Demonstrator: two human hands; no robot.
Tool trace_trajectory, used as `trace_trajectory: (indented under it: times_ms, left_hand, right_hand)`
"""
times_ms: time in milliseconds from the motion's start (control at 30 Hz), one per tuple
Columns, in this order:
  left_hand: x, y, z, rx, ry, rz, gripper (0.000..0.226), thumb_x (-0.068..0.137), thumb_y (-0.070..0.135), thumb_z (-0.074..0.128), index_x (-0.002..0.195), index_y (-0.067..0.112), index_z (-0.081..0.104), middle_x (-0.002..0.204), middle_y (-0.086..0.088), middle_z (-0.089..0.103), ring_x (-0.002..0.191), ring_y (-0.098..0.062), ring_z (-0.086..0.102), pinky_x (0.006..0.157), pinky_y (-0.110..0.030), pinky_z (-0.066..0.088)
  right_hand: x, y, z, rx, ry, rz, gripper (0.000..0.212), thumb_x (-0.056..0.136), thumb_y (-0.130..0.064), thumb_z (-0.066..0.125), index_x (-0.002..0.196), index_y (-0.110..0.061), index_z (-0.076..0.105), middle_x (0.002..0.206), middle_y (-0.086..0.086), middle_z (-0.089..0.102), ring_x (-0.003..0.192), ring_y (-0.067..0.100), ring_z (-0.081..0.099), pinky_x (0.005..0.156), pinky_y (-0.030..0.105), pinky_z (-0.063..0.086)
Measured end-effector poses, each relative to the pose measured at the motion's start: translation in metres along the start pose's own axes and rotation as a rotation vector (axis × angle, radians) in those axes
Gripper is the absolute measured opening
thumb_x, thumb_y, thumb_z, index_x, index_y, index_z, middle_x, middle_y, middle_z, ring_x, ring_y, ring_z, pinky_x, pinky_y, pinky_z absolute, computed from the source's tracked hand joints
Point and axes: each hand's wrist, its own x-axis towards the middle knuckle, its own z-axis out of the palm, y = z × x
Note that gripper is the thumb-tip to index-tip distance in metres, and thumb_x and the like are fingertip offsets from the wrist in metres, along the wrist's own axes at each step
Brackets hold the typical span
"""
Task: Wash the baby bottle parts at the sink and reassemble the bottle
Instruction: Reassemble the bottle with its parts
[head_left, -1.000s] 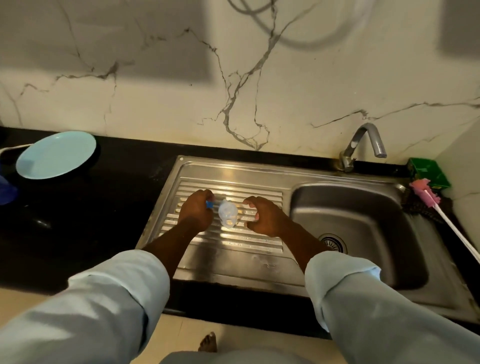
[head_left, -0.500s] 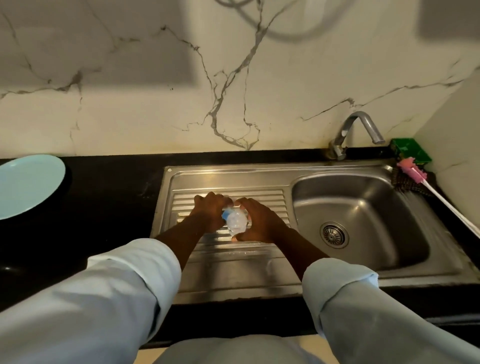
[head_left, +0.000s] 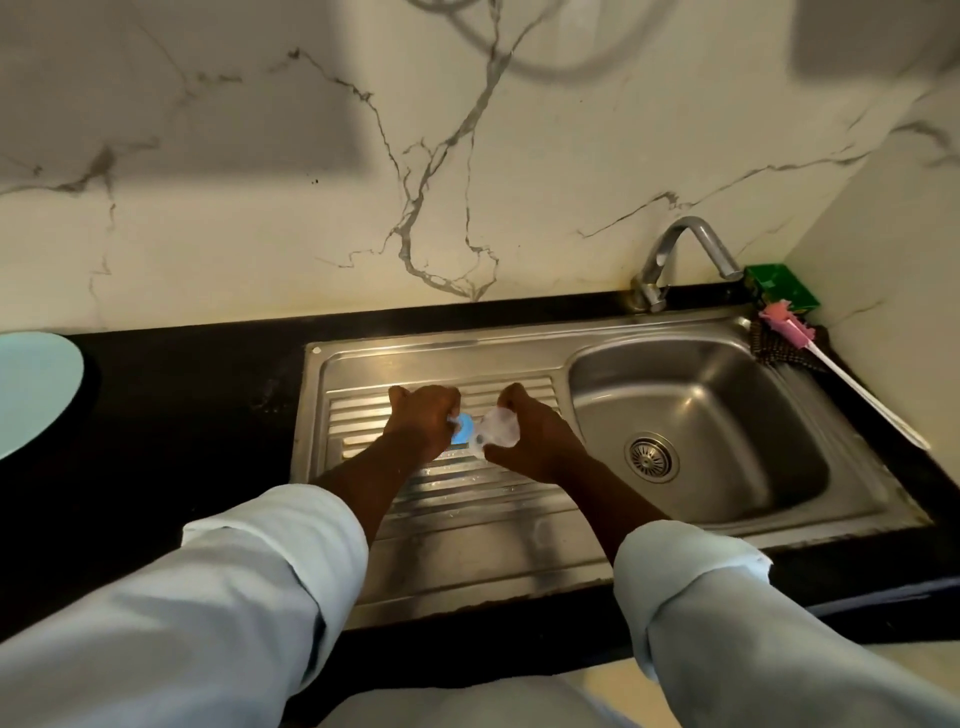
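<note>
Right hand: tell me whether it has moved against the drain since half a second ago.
Yes. The right hand, holding the clear bottle, has drawn slightly away from the left hand, toward the drain.

Over the ribbed drainboard (head_left: 441, 499), left hand (head_left: 423, 423) grips a blue ring (head_left: 462, 430); right hand (head_left: 535, 436) holds what looks like the clear bottle (head_left: 497, 434).

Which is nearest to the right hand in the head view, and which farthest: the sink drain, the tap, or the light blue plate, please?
From the right hand:
1. Sink drain, just right, in the basin.
2. Tap, behind-right at the wall.
3. Light blue plate, far left on the counter.
</note>
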Motion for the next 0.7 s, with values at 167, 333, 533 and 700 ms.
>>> trace_trajectory:
  times_ms: [167, 333, 533, 700]
  left_hand:
    - [0.02, 0.017, 0.003, -0.493, 0.052, -0.086, 0.02, 0.096, 0.028, 0.065, 0.088, 0.014, 0.053, 0.082, -0.005, 0.064, 0.075, -0.024, 0.061, 0.067, -0.037, 0.048]
    - [0.034, 0.047, 0.012, -0.516, -0.023, -0.116, 0.031, 0.103, 0.038, 0.054, 0.087, 0.012, 0.058, 0.079, -0.003, 0.06, 0.07, -0.018, 0.054, 0.058, -0.026, 0.036]
    - [0.059, 0.095, 0.019, -0.441, -0.045, -0.077, 0.045, 0.103, 0.041, 0.053, 0.066, 0.016, 0.055, 0.062, 0.001, 0.052, 0.063, -0.018, 0.051, 0.054, -0.023, 0.033]
    - [0.087, 0.15, 0.032, -0.359, -0.25, -0.003, 0.048, 0.1, 0.048, 0.057, 0.058, 0.024, 0.056, 0.062, 0.004, 0.052, 0.068, -0.023, 0.059, 0.067, -0.027, 0.04]
  right_hand:
    - [-0.014, 0.034, -0.017, 0.141, 0.189, 0.141, 0.065, 0.078, -0.053, 0.076, 0.133, -0.034, 0.047, 0.117, -0.003, 0.066, 0.102, 0.014, 0.061, 0.089, 0.033, 0.051]
    - [-0.021, 0.074, -0.041, 0.22, 0.382, 0.297, 0.047, 0.081, -0.06, 0.071, 0.112, -0.026, 0.06, 0.106, 0.004, 0.072, 0.098, 0.026, 0.067, 0.084, 0.038, 0.055]
    - [-0.028, 0.123, -0.09, 0.196, 0.375, 0.291, 0.055, 0.073, -0.051, 0.083, 0.116, -0.024, 0.061, 0.11, -0.006, 0.066, 0.099, 0.014, 0.061, 0.086, 0.034, 0.052]
    - [-0.024, 0.165, -0.143, 0.714, 0.303, 0.566, 0.034, 0.088, -0.043, 0.068, 0.11, -0.017, 0.068, 0.104, 0.007, 0.067, 0.075, 0.018, 0.059, 0.062, 0.026, 0.042]
